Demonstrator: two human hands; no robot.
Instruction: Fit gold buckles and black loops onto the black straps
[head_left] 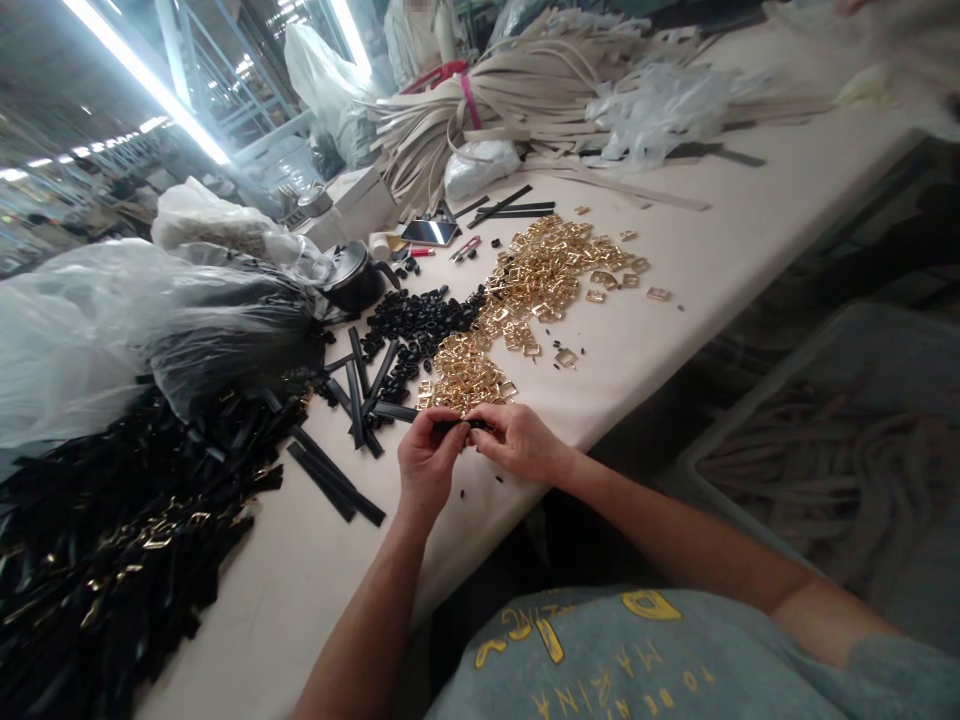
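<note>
Though edge (637, 385) near, room beside fingers (493, 413)

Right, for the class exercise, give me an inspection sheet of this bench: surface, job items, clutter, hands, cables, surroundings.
Surface: pale tabletop, small dark bits scattered on it.
Job items: small black piece, partly hidden; heaped gold buckles and black loops; loose black strips.
Clutter: phone, lidded black container, large plastic bag, bundle of pale strips.
Hands: left hand and right hand both pinch the black piece, near the gold buckles.
Cables: nothing seen.
Surroundings: ceiling lights on; bin beside the tabletop; another person, partly seen, beyond it.
</note>
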